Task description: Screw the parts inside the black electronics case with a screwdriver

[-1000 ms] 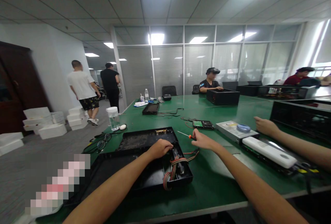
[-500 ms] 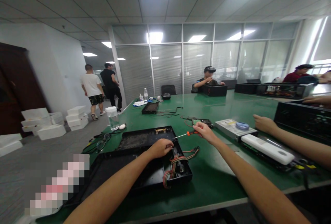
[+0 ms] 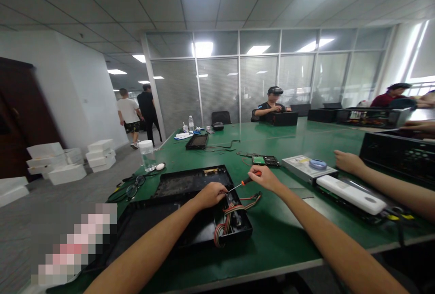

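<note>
My right hand [image 3: 263, 178] is closed on the handle of an orange-and-black screwdriver [image 3: 244, 181]. Its thin metal shaft slants down to the left, and the tip meets the fingertips of my left hand [image 3: 211, 194]. Those left fingers are pinched together at the inner edge of an open black metal case [image 3: 190, 235]; whatever sits between them is too small to make out. Striped ribbon-like wires [image 3: 234, 210] trail over the case's right end, below my left hand. A second black panel [image 3: 190, 180] with a brass-coloured strip lies behind the case.
On the right lie a silver drive box [image 3: 302, 167] with a blue tape roll [image 3: 318, 164] and a white device [image 3: 351, 194], near a co-worker's arm [image 3: 384, 180]. A green circuit board [image 3: 265, 160], a clear jar [image 3: 147, 156] and eyeglasses [image 3: 132, 188] rest on the green table [image 3: 282, 239].
My right hand has lowered and moved slightly left, tilting the screwdriver more steeply, its tip now lower at my left fingertips. Two people in the background have walked farther away.
</note>
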A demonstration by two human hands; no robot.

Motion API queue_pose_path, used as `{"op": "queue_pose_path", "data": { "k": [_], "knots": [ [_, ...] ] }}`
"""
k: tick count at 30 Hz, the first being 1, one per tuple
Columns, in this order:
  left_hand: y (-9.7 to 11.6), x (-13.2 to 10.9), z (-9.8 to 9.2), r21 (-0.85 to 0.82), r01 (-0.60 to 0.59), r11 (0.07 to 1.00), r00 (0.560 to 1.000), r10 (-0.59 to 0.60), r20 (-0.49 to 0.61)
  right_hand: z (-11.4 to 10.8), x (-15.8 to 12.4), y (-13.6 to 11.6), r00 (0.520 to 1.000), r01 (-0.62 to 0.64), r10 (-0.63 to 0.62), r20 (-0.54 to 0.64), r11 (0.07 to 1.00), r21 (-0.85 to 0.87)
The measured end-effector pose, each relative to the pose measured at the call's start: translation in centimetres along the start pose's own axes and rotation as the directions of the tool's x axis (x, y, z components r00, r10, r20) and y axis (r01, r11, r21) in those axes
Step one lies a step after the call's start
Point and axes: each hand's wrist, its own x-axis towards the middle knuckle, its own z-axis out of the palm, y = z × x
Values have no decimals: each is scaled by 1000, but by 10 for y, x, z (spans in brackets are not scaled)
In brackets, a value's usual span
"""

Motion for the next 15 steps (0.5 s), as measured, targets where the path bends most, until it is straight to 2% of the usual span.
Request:
{"op": "queue_pose_path", "data": {
  "k": [10, 15],
  "knots": [
    [5, 1, -4, 1, -14, 1000, 1000, 14, -4, -2, -3, -19, 991, 122, -130, -38, 979, -165],
    [4, 2, -1, 10, -8, 1000, 1000, 8, -13, -2, -5, -22, 987, 144, -157, -45, 967, -211]
  ]
}}
